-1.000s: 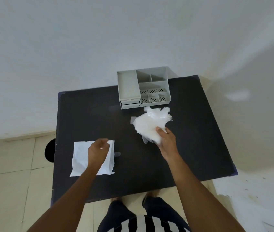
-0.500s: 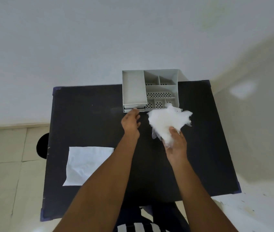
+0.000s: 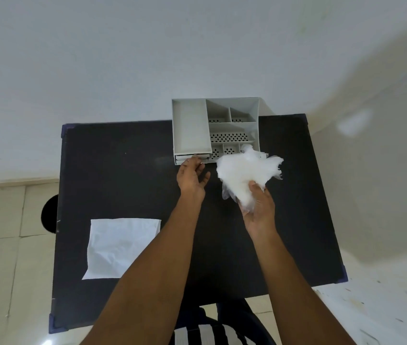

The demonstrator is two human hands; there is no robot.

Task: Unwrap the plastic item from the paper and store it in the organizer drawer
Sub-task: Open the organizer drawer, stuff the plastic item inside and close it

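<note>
A crumpled white plastic item (image 3: 243, 174) is held up in my right hand (image 3: 259, 207), just in front of the grey organizer (image 3: 190, 128) at the table's far edge. The organizer has a long left tray, several small perforated compartments on the right, and a shallow drawer (image 3: 192, 158) at its lower left front. My left hand (image 3: 191, 176) reaches to that drawer, fingertips touching its front; whether they grip it is unclear. The white paper (image 3: 120, 247) lies flat and unfolded on the left side of the black table (image 3: 127, 170).
The table stands against a white wall, with tiled floor to the left and a pale floor to the right. A dark round object (image 3: 49, 214) shows beside the table's left edge. My striped shirt is at the bottom.
My left hand left the paper and moved up to the organizer's drawer front. My right hand carried the plastic item closer to the organizer. The view shifted forward.
</note>
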